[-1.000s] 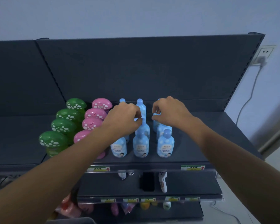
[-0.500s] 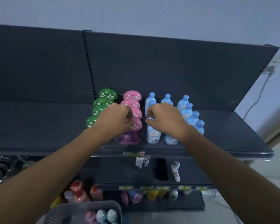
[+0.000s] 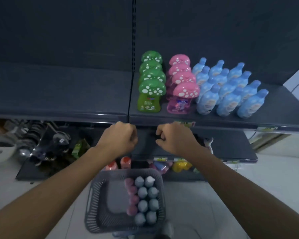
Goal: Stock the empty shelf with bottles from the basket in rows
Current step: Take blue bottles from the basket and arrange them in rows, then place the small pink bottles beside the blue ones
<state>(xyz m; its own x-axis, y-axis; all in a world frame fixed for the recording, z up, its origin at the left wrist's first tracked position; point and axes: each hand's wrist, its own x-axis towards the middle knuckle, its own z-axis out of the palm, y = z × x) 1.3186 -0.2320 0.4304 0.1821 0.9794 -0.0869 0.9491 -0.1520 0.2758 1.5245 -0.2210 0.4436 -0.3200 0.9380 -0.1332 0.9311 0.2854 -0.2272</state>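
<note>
Both our left hand (image 3: 119,138) and right hand (image 3: 175,137) hang loosely curled and empty below the shelf (image 3: 214,118) edge, with the upright basket bottles (image 3: 146,202) directly beneath them, nearer the right, in the basket (image 3: 95,195).

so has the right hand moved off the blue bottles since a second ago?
Yes. The right hand has pulled back toward the person and down: it was among the blue bottles on the shelf; now it sits below the shelf's front edge, empty.
</note>
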